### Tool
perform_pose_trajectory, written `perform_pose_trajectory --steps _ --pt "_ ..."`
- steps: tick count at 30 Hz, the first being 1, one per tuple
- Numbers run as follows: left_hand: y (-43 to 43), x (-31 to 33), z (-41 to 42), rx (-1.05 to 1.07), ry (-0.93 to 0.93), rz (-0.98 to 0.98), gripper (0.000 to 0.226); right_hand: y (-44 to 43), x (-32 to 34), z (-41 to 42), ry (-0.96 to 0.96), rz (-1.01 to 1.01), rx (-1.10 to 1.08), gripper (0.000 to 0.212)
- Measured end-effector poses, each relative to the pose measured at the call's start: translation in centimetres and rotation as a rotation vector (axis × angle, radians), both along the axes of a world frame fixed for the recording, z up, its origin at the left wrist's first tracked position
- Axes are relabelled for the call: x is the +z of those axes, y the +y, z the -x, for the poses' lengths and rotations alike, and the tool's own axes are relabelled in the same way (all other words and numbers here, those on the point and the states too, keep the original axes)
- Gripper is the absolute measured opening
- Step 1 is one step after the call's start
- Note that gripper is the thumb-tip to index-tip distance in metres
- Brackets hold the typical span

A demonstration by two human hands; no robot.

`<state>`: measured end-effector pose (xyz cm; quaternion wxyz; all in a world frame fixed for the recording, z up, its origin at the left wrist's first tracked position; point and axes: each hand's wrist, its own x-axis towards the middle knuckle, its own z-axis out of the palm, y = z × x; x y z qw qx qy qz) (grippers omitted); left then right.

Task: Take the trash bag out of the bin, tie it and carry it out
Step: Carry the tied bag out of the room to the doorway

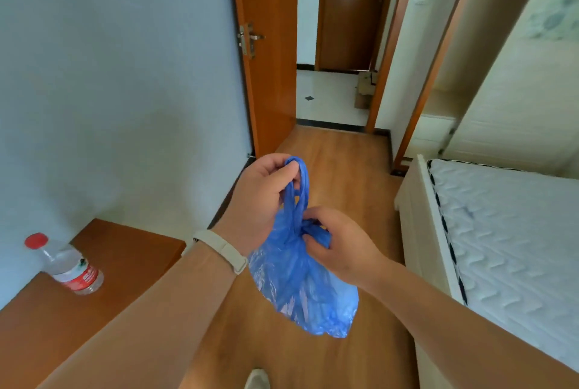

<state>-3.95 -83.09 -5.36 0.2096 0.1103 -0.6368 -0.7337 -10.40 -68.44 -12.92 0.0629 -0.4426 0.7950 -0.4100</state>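
Note:
A blue plastic trash bag (300, 288) hangs in the air in front of me, above the wooden floor. Its two handle loops are pulled up into a twisted strand with a knot at the bag's neck. My left hand (260, 200), with a pale wristband, pinches the top of the loops. My right hand (341, 247) grips the bag at the knot, just below the left hand. No bin is in view.
A wooden side table (103, 301) at the lower left carries a plastic water bottle (70, 266) with a red cap. A bed with a white mattress (507, 232) stands on the right. An open orange door (269, 53) leads to a tiled hallway ahead.

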Motion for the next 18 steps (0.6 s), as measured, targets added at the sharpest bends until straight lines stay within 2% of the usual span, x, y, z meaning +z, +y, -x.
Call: perform_pose_trajectory --steps 9,18 --pt "-11.3 1.5 12.7 -0.262 0.029 -0.053 0.014 -8.9 1.8 9.0 0.044 0.062 -0.281 0.030" --pt "-17.3 1.0 23.8 -0.359 0.029 -0.094 0.013 -14.3 1.7 19.0 0.078 0.054 -0.393 0.030"
